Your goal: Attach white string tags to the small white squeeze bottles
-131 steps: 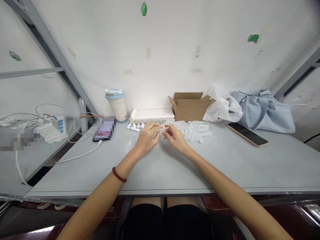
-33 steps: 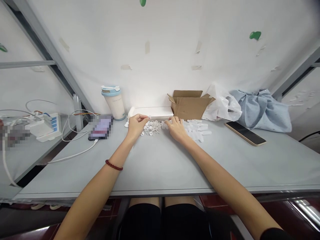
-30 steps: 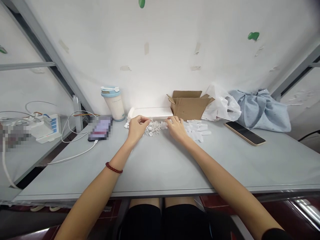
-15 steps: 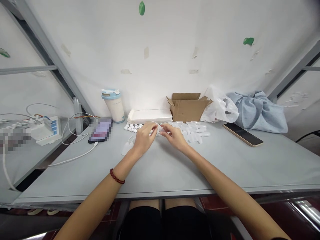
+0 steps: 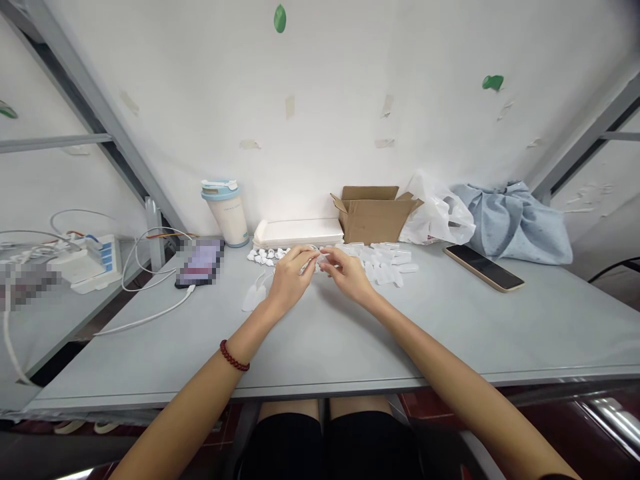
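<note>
My left hand (image 5: 292, 279) and my right hand (image 5: 351, 276) meet above the middle of the table, fingertips almost touching. Both are closed in a pinch on a small translucent plastic piece (image 5: 322, 259), mostly covered by the fingers, so its exact kind cannot be made out. Behind and left of my left hand lies a cluster of small white cap-like pieces (image 5: 263, 256). Several translucent plastic bottle-like pieces (image 5: 387, 265) lie to the right of my right hand. Near my left wrist rest a few translucent pieces (image 5: 254, 297) with thin stems.
Along the wall stand a tumbler (image 5: 226, 213), a stack of white trays (image 5: 300, 231), an open cardboard box (image 5: 373, 220), a white plastic bag (image 5: 435, 213) and a blue cloth bundle (image 5: 520, 223). One phone (image 5: 484, 268) lies right; another phone (image 5: 200, 262), cabled, lies left.
The hands stay at nearly the same place, with small finger shifts around the translucent piece. The whole view has shifted slightly.
</note>
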Demonstrator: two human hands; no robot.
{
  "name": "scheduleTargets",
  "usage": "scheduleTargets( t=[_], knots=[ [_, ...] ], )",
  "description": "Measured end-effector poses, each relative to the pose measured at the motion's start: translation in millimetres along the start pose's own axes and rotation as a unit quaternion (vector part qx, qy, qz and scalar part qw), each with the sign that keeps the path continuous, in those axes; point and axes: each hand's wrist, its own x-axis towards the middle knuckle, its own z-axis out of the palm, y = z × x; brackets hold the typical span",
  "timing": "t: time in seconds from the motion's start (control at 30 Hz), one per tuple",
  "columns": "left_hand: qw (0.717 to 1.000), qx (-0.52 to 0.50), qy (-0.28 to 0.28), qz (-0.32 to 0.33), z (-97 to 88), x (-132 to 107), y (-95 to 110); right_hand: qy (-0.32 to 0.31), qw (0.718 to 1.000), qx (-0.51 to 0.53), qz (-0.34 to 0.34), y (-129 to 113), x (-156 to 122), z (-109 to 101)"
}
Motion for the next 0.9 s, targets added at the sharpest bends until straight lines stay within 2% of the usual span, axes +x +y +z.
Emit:
scheduleTargets(
  t=[0.23,0.53,0.67,0.77,0.9],
  knots=[
    [0.999,-0.003,0.000,-0.036,3.2,-1.8,3.9,0.003,0.993,0.108,0.049,-0.2,0.1,3.0],
    [0.999,0.027,-0.030,0.023,6.2,-5.2,6.1,0.004,0.974,0.213,0.084,-1.5,0.9,2.8],
    [0.999,0.015,-0.012,0.039,5.8,-3.9,5.9,0.004,0.970,0.231,0.081,-0.7,1.9,2.2],
    [1.000,0.006,0.013,0.024,5.5,-2.7,5.0,0.011,0.962,0.254,0.094,-0.9,2.6,2.5],
    [1.000,0.001,0.009,-0.005,5.4,-2.5,4.6,0.010,0.951,0.290,0.107,-5.6,1.6,1.8]
  ],
)
